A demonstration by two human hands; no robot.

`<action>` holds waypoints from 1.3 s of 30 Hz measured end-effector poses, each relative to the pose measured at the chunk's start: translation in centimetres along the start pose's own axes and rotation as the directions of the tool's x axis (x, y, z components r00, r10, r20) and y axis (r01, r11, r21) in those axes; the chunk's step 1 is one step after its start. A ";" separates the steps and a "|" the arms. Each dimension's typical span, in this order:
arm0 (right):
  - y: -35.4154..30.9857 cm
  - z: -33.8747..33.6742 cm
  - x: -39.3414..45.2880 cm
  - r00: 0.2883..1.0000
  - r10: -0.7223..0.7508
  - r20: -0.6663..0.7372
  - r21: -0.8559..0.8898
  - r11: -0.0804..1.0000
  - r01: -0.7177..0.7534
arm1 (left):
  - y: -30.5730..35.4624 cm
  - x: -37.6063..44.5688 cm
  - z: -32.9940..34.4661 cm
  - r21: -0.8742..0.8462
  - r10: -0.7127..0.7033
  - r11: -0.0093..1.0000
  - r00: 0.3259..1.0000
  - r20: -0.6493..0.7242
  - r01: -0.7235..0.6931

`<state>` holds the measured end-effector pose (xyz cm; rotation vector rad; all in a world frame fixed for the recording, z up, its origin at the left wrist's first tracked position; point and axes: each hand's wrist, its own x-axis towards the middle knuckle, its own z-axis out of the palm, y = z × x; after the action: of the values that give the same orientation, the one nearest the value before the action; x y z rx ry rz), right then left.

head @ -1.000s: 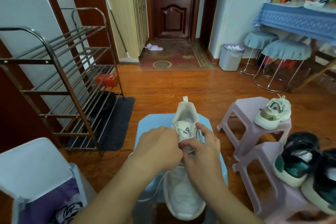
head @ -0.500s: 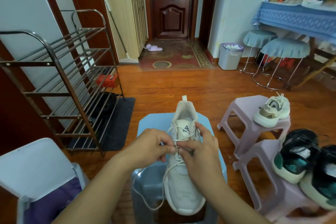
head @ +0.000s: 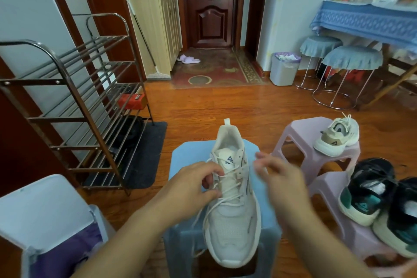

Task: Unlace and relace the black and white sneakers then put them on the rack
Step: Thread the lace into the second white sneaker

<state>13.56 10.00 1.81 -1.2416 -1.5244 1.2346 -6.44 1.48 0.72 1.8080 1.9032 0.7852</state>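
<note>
Cream mesh sneaker (head: 232,214) lies on the blue plastic stool (head: 187,156), laces partly threaded. Left hand (head: 191,189) fingers pinch lace; right hand (head: 282,178) fingers apart, blurred. Metal rack (head: 67,101) placement remains.

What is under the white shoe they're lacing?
A light blue stool holds the white shoe. A loose lace hangs over its edge. The shoe and both forearms cover most of the seat, so anything lying there is hidden.

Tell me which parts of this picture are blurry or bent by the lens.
Head view: the right hand is motion-blurred, the left hand and white sneaker fairly sharp; books on the table smear at the edge; the shoe rack bows from wide-angle distortion.
</note>
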 end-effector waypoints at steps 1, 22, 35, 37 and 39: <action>-0.6 -2.3 1.1 0.992 0.085 -0.089 0.181 0.981 -0.068 | -0.2 0.0 0.1 -0.017 -0.002 1.000 1.000 -0.009 0.002; -0.4 -0.7 -0.2 0.912 -0.024 0.410 -0.753 0.556 0.353 | -0.2 -0.4 0.4 -0.011 -0.040 0.999 0.999 -0.016 0.040; 1.5 -13.0 6.8 0.928 0.345 -0.142 -0.943 0.237 -0.233 | 0.9 -1.3 -0.2 0.085 -0.059 0.995 0.998 0.021 0.057; 0.9 -12.6 6.6 0.923 0.348 -0.162 -0.942 0.226 -0.250 | 1.2 -1.4 -0.2 0.094 -0.060 0.994 0.998 0.032 0.057; 0.3 -11.3 5.9 0.941 0.317 -0.118 -0.933 0.290 -0.214 | 1.4 -1.4 -0.1 0.090 -0.060 0.994 0.998 0.032 0.057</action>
<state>23.25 18.00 3.84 -2.2987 -2.2967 0.4418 -5.26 0.05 1.57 1.7967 1.9883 0.6554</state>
